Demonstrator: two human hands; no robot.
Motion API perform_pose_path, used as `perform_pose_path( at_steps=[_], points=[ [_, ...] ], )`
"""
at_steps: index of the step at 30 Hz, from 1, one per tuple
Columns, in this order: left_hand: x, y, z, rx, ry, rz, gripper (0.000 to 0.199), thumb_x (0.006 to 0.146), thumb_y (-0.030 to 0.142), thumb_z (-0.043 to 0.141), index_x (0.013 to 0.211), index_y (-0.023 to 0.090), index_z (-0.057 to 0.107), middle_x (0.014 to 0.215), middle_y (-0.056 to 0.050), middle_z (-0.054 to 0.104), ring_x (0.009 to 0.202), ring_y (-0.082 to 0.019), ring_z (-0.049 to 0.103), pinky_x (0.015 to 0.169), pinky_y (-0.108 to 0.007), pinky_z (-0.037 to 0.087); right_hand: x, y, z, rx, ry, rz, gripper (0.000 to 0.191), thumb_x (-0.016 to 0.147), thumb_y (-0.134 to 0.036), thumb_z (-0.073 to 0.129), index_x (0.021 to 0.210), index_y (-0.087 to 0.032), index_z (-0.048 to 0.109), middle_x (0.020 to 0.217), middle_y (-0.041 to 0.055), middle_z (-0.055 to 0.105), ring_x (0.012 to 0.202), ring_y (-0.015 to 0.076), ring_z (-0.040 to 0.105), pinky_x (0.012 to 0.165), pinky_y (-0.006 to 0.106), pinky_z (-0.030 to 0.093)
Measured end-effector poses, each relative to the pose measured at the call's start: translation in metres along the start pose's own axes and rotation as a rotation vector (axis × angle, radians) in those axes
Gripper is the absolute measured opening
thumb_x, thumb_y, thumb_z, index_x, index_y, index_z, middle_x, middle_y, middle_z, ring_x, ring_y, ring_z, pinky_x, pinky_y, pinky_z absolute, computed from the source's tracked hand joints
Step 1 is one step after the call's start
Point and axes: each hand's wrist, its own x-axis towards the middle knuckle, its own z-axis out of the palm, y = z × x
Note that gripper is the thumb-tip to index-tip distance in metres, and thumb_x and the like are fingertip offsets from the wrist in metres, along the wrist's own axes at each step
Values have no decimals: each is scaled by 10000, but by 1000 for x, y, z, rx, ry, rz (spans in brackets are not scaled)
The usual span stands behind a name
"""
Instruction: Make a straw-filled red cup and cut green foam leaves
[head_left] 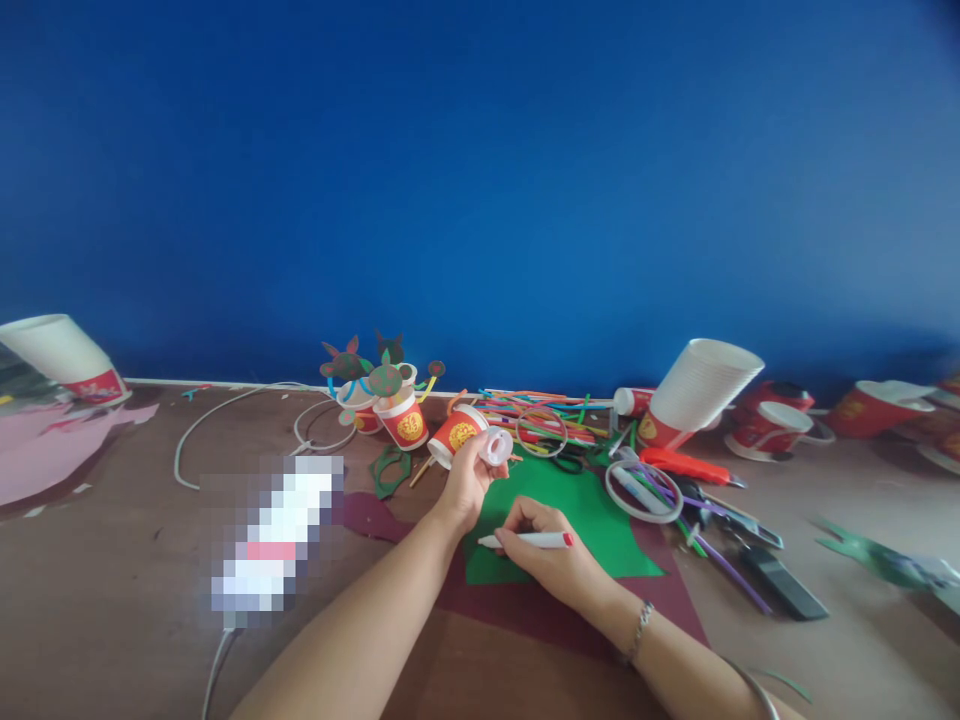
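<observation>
- Holding a white marker (534, 540), the right hand (551, 558) is closed in a pinch at a green sheet (600, 510); a small translucent round piece (496, 447) is pinched in the left hand (466, 485).
- Beyond the left grip, red-and-white paper cups (405, 425) are grouped, topped by animal-shaped cutouts (384, 381); beyond the right grip and rightward, tall nested cups (694, 390) are stacked.
- Around the right grip, the green sheet is edged by maroon paper (517, 612).
- Left of both grips, brown tabletop (112, 620) is seen, backed by a blue wall (480, 180).
</observation>
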Motion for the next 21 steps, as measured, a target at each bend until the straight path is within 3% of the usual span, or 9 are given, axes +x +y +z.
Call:
perform_pose_path(
  at_steps=[21],
  points=[
    [1, 0, 0, -5, 34, -15, 292, 637, 378, 644, 754, 113, 607, 675, -26, 598, 524, -106, 515, 488, -231, 393, 0, 0, -2, -38, 33, -37, 132, 706, -183, 507, 583, -186, 460, 537, -41, 505, 498, 89, 405, 447, 194, 300]
  ],
)
